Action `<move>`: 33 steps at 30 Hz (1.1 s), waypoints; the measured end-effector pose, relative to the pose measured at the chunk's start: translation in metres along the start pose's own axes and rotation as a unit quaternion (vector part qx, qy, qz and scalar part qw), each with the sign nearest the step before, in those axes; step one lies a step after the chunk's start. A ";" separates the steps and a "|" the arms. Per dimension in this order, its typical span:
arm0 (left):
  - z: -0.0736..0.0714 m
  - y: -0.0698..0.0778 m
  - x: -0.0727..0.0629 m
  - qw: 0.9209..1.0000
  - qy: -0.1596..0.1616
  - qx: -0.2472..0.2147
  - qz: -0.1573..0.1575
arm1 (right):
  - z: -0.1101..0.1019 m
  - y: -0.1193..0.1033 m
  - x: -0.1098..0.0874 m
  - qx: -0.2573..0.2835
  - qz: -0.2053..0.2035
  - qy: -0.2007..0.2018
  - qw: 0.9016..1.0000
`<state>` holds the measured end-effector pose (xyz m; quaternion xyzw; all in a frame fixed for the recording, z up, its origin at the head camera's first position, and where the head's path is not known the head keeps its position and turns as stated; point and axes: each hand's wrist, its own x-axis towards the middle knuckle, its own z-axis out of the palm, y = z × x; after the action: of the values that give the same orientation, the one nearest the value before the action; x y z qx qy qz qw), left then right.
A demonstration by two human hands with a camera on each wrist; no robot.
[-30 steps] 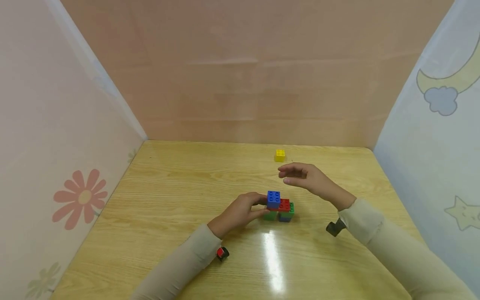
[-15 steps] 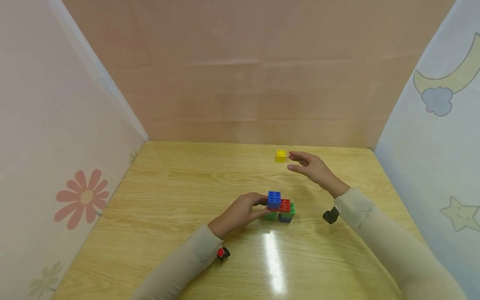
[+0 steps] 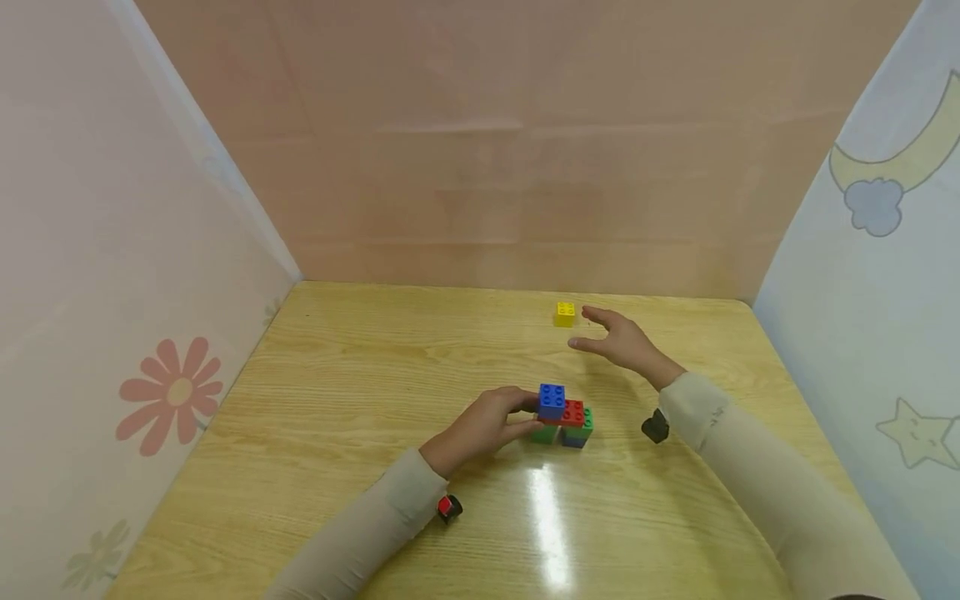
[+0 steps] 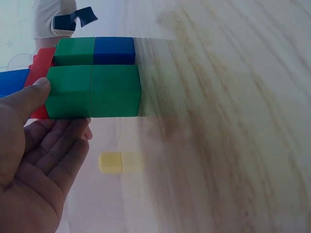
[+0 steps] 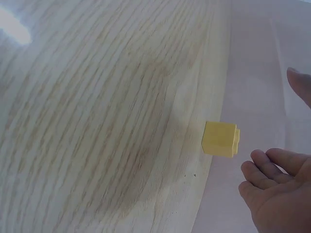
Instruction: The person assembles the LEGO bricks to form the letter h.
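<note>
In the head view, my left hand [image 3: 480, 423] grips a small build of toy bricks from its left side. A blue brick [image 3: 552, 402] tops the build, over a red brick [image 3: 573, 412] that bridges two columns. Seen from the left wrist, one column has two green bricks [image 4: 114, 91]; the other pairs green with a dark blue brick [image 4: 114, 51] at the bottom. The left thumb presses near the red-green seam. My right hand [image 3: 622, 340], thumb and fingers spread apart, is just right of a yellow brick [image 3: 565, 314] and holds nothing.
The wooden table [image 3: 390, 350] is bounded by a plain back panel [image 3: 480, 167] and patterned side panels. Black wrist-worn pieces [image 3: 656, 426] hang at both cuffs. Light glares off the table's front part.
My right hand has moved away from the brick build toward the far yellow brick, and its thumb and fingers have spread wider. The left hand keeps its grip on the build.
</note>
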<state>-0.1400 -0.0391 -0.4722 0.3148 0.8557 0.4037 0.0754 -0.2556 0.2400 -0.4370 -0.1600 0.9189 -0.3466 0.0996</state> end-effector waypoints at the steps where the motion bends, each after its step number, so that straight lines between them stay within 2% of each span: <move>1: 0.000 0.000 0.000 1.000 -0.001 0.000 0.001 | 0.000 0.000 0.001 -0.006 0.003 0.003 1.000; 12: 0.001 -0.004 -0.001 1.000 -0.001 0.002 0.001 | 0.007 0.007 0.023 -0.072 0.032 -0.001 0.997; 28: 0.001 -0.005 0.001 1.000 0.000 0.008 -0.005 | 0.011 0.009 0.041 -0.079 0.040 -0.006 0.996; 33: 0.002 -0.002 0.001 1.000 -0.001 0.011 -0.009 | 0.009 0.017 0.045 -0.075 0.044 -0.004 0.996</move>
<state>-0.1416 -0.0384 -0.4747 0.3078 0.8630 0.3932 0.0763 -0.2990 0.2301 -0.4584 -0.1275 0.9481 -0.2713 0.1062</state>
